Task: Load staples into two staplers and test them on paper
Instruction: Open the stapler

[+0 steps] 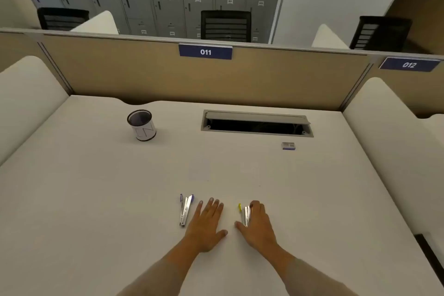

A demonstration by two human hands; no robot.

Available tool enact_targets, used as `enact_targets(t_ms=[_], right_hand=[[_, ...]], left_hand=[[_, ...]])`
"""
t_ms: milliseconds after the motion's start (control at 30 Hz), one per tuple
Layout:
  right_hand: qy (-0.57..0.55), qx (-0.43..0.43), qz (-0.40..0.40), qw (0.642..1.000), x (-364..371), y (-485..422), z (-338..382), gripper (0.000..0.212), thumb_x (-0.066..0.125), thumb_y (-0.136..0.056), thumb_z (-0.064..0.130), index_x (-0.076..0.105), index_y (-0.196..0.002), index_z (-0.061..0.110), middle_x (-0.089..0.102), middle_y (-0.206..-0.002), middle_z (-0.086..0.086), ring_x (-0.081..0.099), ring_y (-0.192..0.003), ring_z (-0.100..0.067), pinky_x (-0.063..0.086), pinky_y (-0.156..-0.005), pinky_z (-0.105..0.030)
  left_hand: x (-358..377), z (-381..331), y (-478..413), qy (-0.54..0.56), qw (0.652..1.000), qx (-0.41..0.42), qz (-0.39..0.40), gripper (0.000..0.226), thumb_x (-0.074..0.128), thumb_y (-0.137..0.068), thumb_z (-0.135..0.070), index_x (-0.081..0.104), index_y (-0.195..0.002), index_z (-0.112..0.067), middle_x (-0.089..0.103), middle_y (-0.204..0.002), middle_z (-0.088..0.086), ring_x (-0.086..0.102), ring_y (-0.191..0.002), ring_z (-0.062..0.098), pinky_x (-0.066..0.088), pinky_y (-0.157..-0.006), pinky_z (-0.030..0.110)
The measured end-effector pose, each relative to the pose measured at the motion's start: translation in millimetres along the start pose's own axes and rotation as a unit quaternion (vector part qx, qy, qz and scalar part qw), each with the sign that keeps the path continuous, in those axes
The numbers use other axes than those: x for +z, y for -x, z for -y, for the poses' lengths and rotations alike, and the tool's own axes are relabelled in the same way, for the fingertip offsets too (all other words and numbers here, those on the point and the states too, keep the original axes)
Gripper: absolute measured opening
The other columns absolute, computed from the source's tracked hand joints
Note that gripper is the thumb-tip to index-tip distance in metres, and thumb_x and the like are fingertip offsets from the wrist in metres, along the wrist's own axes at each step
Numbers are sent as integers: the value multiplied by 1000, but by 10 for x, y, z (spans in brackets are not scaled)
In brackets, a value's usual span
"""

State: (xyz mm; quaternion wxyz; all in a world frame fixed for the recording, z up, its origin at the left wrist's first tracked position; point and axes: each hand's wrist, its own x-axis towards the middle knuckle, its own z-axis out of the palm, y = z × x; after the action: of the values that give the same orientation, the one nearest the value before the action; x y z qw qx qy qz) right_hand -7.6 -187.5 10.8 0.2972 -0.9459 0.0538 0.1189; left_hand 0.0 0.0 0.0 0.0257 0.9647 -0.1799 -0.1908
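Note:
Two small metal staplers lie on the white desk (96, 199). The purple-tipped stapler (185, 209) lies open in a V just left of my left hand (206, 221), which rests flat on the desk with straight fingers and does not touch it. The yellow-tipped stapler (243, 214) lies under the edge of my right hand (258, 224), whose fingers curl over its right side. A small staple box (288, 145) sits far back on the right. A faint sheet of paper (216, 170) seems to lie beyond the hands, hard to tell from the desk.
A mesh pen cup (142, 125) stands at the back left. An open cable hatch (255, 124) is set into the desk at the back centre. A tan partition (144, 74) labelled 011 closes the far edge. White side dividers flank the desk.

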Motion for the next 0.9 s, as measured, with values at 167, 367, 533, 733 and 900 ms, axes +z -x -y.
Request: enact_targets(t_ms=[167, 367, 533, 733, 900], right_hand=[[-83, 76, -42, 993, 116, -13, 101, 45, 68, -88, 25, 39, -120, 17, 53, -113, -1, 60, -97, -23, 48, -80, -30], [-104, 72, -40, 991, 158, -118, 82, 43, 70, -85, 25, 45, -120, 21, 58, -101, 2, 56, -84, -12, 41, -72, -23], [-232, 51, -44, 970, 100, -167, 148, 43, 77, -82, 23, 58, -119, 20, 66, -86, 3, 65, -68, -8, 54, -60, -21], [-360, 1, -96, 928, -137, -128, 460, 28, 74, -86, 23, 64, -110, 33, 70, -95, 4, 65, -84, -15, 60, -65, -28], [-400, -59, -87, 910, -372, -4, 721, 18, 65, -93, 24, 73, -109, 28, 74, -87, 4, 68, -80, -14, 58, -76, -28]], left_hand=[[43, 31, -98, -28, 999, 28, 25, 80, 30, -98, -55, -7, -154, -12, -11, -163, 6, -17, -149, 22, -16, -117, 43], [-20, 127, -176, -5, 998, 53, 27, 78, 31, -98, -55, -2, -155, -12, -4, -164, 4, -17, -149, 22, -17, -116, 40], [-158, 195, -198, 101, 993, 57, -1, 61, 30, -104, -39, 9, -155, -15, 7, -164, 0, -12, -150, 19, -11, -119, 36], [-552, 102, -172, 416, 908, -27, -37, 50, 30, -104, -41, 23, -152, -30, 15, -162, -1, 7, -151, 22, 8, -122, 41], [-886, -17, -8, 520, 849, 20, -88, 31, 44, -101, -40, 48, -132, -40, 56, -134, -14, 49, -124, -3, 36, -111, 30]])
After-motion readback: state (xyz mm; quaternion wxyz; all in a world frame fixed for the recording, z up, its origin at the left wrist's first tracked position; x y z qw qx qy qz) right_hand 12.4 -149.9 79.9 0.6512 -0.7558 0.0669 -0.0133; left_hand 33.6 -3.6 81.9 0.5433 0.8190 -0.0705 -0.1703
